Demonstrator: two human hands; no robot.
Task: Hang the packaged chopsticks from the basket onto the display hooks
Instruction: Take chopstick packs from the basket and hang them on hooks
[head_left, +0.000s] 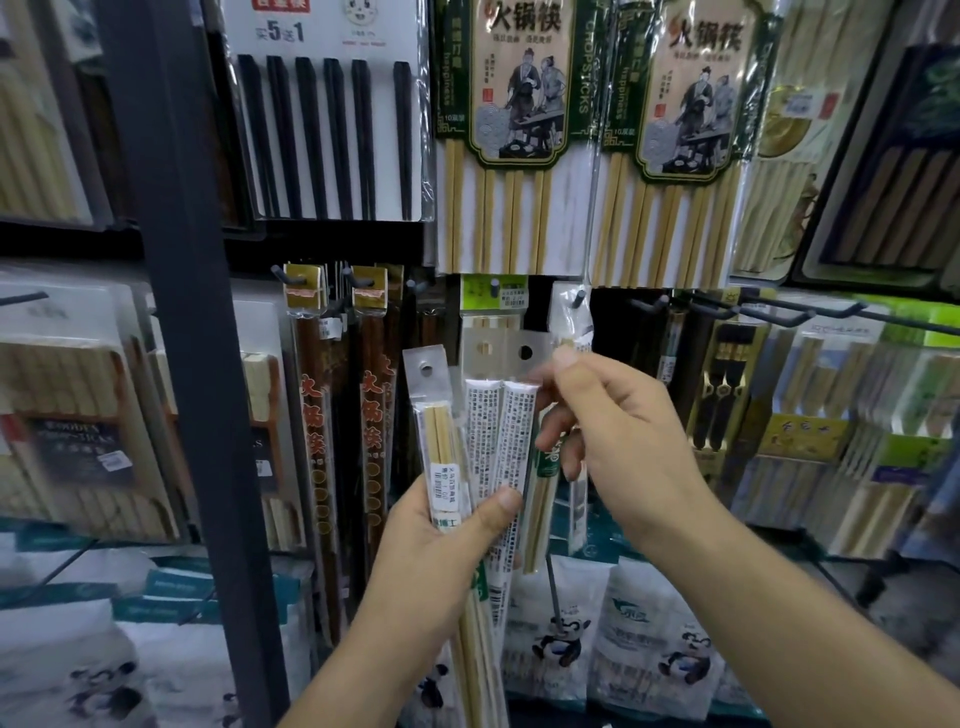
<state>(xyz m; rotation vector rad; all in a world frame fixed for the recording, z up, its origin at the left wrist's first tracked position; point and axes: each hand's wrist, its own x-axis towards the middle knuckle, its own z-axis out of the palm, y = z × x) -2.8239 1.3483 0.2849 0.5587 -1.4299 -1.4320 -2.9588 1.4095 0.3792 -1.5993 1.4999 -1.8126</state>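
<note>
Head view. The left hand (441, 540) grips a fan of packaged chopsticks (483, 431) at mid-length, thumb clamped across the front. The packs stand near upright, header ends up. The right hand (613, 431) pinches the header of the selected pack (514, 415) between thumb and curled fingers, just beside its punched hole (525, 353). The target display hook (575, 299) lies above and slightly right of that hole, near it, prong pointing toward the camera. The right hand is the nearer hand. Judgement: raise the header, align the hole with the prong tip, then push back. The basket is not in view.
</note>
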